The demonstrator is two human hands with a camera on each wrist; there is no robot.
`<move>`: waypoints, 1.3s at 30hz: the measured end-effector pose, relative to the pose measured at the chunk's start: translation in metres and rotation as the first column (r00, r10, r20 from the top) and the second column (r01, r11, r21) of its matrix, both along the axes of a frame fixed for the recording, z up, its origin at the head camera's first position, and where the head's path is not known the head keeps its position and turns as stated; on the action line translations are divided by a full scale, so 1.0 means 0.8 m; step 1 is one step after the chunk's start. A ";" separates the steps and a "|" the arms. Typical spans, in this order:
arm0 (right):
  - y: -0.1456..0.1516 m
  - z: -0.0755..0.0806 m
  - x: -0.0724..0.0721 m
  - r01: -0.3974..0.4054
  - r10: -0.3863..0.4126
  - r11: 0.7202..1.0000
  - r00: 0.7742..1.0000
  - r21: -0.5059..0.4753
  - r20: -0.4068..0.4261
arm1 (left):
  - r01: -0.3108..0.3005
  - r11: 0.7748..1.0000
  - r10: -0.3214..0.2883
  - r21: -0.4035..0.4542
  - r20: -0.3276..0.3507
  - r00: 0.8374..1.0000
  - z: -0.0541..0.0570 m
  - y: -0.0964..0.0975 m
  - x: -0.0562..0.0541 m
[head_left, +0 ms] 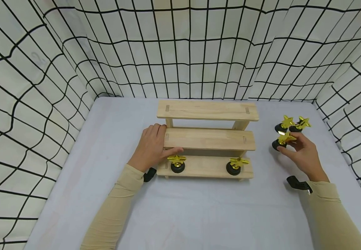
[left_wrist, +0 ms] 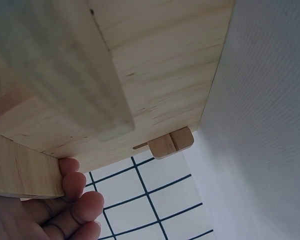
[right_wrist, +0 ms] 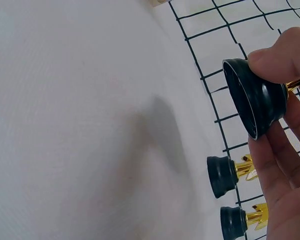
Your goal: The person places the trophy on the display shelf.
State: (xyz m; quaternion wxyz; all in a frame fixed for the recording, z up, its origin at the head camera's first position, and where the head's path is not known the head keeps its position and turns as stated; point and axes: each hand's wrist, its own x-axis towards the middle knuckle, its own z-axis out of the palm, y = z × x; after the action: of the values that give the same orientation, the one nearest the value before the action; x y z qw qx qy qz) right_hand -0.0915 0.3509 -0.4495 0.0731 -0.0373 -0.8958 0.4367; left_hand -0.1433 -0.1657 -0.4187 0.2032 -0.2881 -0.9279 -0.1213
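A three-step wooden display stand point(head_left: 209, 139) stands in the middle of the table. My left hand point(head_left: 150, 145) grips the left end of its middle step, thumb along the front and fingers point(left_wrist: 87, 205) curled behind the board. Two gold star trophies stand on the lowest step, a left one point(head_left: 177, 166) and a right one point(head_left: 233, 168). To the right of the stand, my right hand point(head_left: 306, 155) pinches a third star trophy point(head_left: 279, 143) by its round black base, thumb on one side and fingers on the other. Its hollow underside point(right_wrist: 240, 97) shows in the right wrist view.
Just beyond the right hand, two more star trophies point(head_left: 281, 127) stand close together on the white tablecloth point(head_left: 199, 211). Black wire grid panels point(head_left: 180, 52) border the table at the back and both sides.
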 end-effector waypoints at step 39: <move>-0.032 0.059 -0.002 -0.112 0.107 0.994 0.977 -0.015 -0.187 | -0.004 1.000 0.003 0.022 0.036 0.999 -0.002 -0.001 -0.002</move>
State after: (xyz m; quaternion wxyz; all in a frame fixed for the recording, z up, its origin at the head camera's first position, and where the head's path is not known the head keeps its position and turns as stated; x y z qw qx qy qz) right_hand -0.0931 0.3257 -0.4024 0.1316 0.0518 -0.8801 0.4532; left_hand -0.1448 -0.1661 -0.4202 0.1897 -0.2819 -0.9305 -0.1365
